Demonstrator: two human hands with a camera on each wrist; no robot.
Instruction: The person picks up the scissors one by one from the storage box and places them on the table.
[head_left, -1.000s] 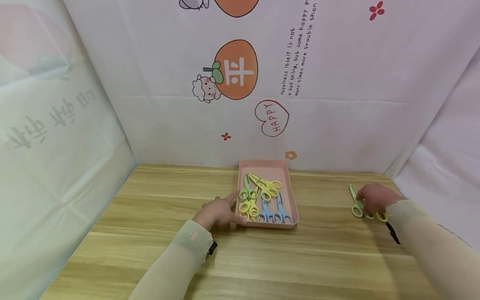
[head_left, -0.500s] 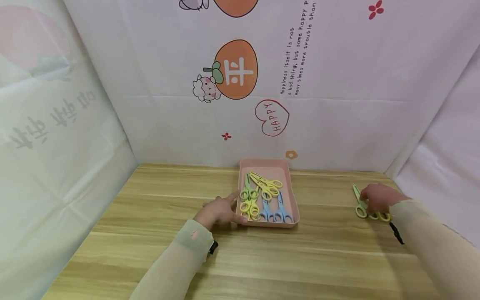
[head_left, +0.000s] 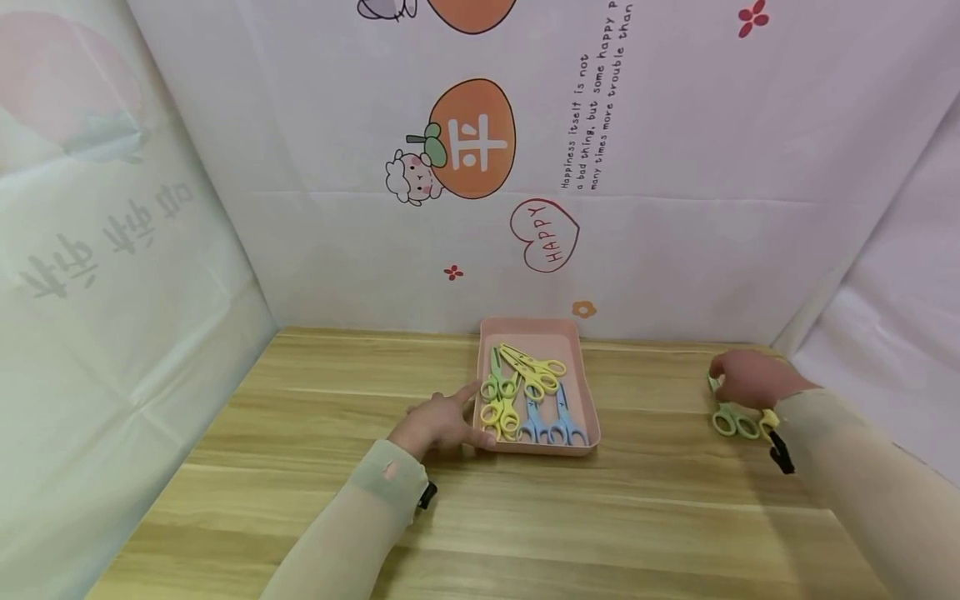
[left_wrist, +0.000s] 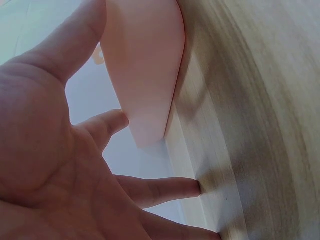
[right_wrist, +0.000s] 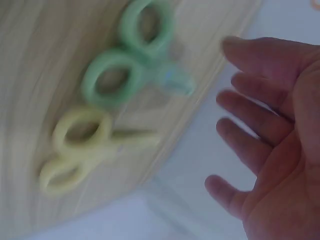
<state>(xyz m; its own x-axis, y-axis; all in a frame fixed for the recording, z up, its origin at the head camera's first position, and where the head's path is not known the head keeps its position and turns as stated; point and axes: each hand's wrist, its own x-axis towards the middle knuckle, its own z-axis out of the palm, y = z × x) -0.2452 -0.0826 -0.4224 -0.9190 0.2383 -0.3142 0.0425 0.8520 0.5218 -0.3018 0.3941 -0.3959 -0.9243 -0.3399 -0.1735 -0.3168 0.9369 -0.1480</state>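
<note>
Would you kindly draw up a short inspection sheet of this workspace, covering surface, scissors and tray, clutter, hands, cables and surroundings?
Surface: light wood-grain table, visible parts look dry.
Tray: shallow pink rectangular tray holding one pair of green scissors, several yellow scissors and two blue scissors, some overlapping.
Loose scissors: pale-green pair and pale-yellow pair on the table.
Clutter: nothing seen.
Left hand: thumb and index finger against the tray.
Right hand: above the loose scissors, fingers apart from them.
Cables: nothing seen.
Surroundings: white printed sheet behind.
</note>
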